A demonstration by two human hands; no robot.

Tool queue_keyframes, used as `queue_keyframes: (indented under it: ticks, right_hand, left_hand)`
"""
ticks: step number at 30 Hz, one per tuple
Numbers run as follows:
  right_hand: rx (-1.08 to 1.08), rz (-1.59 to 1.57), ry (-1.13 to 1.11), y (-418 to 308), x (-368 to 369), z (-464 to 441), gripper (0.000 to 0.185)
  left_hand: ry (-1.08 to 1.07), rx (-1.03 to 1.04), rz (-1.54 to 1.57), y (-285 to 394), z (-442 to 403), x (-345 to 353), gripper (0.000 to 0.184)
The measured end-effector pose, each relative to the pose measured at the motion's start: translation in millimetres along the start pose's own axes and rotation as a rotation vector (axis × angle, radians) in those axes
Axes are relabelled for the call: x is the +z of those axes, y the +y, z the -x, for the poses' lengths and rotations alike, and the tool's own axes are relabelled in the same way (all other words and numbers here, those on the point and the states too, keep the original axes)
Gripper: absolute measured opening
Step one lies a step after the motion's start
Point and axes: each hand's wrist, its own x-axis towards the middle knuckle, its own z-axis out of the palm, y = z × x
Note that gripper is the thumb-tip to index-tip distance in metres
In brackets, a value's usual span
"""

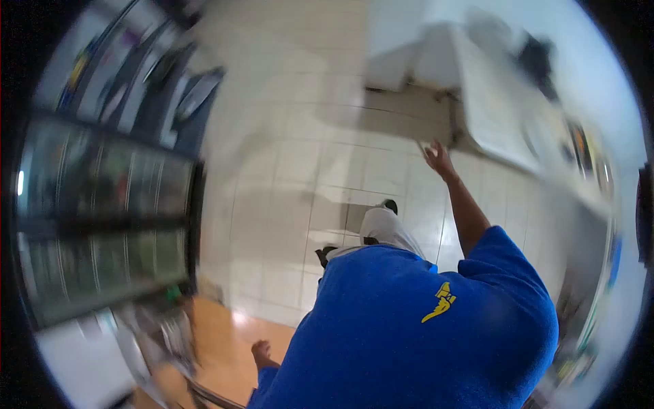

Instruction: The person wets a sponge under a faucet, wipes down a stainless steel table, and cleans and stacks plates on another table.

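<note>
My right hand [438, 160] reaches out over the tiled floor, near the corner of a white table or counter [497, 102]. Its fingers look spread and slightly bent. A thin pale streak shows beside the fingertips; blur hides what it is. My left hand [261, 352] hangs low at my side above an orange-brown surface [221, 341], with loosely bent fingers and nothing visible in it. A blue shirt [381, 327] with a yellow logo fills the lower middle and partly covers the left arm.
Pale floor tiles [279, 177] stretch ahead of my feet. On the left stand a dark glass-fronted cabinet [194, 218] and shelves [146, 75] with objects. A dark item [537, 61] lies on the white counter at right. Several blurred things crowd the lower left.
</note>
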Motion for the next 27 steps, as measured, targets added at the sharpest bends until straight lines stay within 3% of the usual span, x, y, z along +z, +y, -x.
queue_keyframes:
  ticks: [1, 3, 5, 6, 8, 9, 10, 11, 13, 16, 17, 18, 19, 20, 21, 22, 23, 25, 27]
  right_hand:
    - [0.022, -0.067, 0.13, -2.3, -28.5, 14.8, 0.067]
    - [0.23, -0.298, 0.318, -34.6, -81.2, 71.2, 0.082]
    - [0.37, -0.47, 0.457, -17.3, -100.4, 120.4, 0.081]
    - [0.395, -0.44, 0.514, 13.5, -129.0, 133.9, 0.08]
    - [0.416, -0.38, 0.583, 81.3, -188.6, 150.1, 0.076]
    - [0.369, -0.304, 0.667, 119.0, -216.8, 149.6, 0.069]
    - [0.231, -0.183, 0.826, 155.7, -245.2, 145.3, 0.06]
    - [0.202, -0.153, 0.879, 161.7, -273.9, 152.5, 0.054]
    - [0.152, -0.183, 0.949, 168.8, -320.2, 178.4, 0.045]
    - [0.107, -0.019, 0.965, 230.3, -406.3, 139.9, 0.032]
    - [0.092, 0.042, 0.968, 245.2, -433.0, 123.5, 0.029]
    - [0.083, 0.099, 0.977, 254.6, -455.5, 109.7, 0.026]
    - [0.072, 0.159, 0.984, 254.2, -478.7, 94.8, 0.023]
    - [0.075, 0.253, 1.017, 237.4, -499.5, 80.3, 0.018]
    - [0.1, 0.403, 1.007, 255.3, -522.7, 60.6, 0.018]
    - [0.122, 0.551, 0.984, 273.8, -542.7, 37.3, 0.018]
    - [0.033, 0.495, 0.985, 270.3, -561.5, 18.7, 0.02]
    - [0.203, 0.492, 0.954, 272.8, -597.0, -23.3, 0.023]
    - [0.226, 0.637, 0.996, 314.1, -625.5, -67.2, 0.024]
  left_hand:
    - [-0.016, 0.125, 0.002, 43.1, -5.4, -9.4, 0.038]
    - [0.086, 0.054, -0.086, 130.6, -37.9, 1.2, 0.033]
    - [0.031, 0.16, -0.119, 204.1, -66.4, 41.4, 0.029]
    - [-0.057, 0.241, -0.193, 242.7, -71.7, 91.1, 0.028]
    - [-0.501, 0.238, -0.009, 320.7, -62.1, 195.4, 0.034]
    - [-0.279, 0.569, -0.201, 345.6, -9.5, 276.7, 0.039]
    - [-0.264, 0.545, -0.105, 377.3, 27.8, 349.7, 0.042]
    - [-0.43, 0.643, -0.156, 393.5, 99.1, 407.3, 0.051]
    - [-0.754, 1.021, -0.244, 378.5, 194.6, 482.4, 0.039]
    - [-0.923, 1.359, -0.657, 328.4, 260.2, 596.9, 0.031]
    - [-0.924, 1.122, -0.619, 302.3, 292.8, 623.5, 0.023]
    - [-0.798, 1.27, -0.993, 277.3, 276.3, 636.6, 0.019]
    - [-0.787, 1.016, -0.982, 248.6, 290.3, 647.9, 0.021]
    - [-0.836, 1.024, -1.175, 239.3, 325.4, 649.2, 0.024]
    - [-0.87, 0.883, -1.214, 231.8, 352.2, 647.2, 0.023]
    - [-0.893, 0.966, -1.222, 225.9, 365.4, 642.2, 0.022]
    - [-0.812, 0.845, -1.081, 219.1, 369.3, 634.0, 0.022]
    - [-0.643, 0.636, -0.786, 205.5, 370.0, 615.9, 0.023]
    - [-0.547, 0.507, -0.729, 195.0, 327.6, 572.3, 0.026]
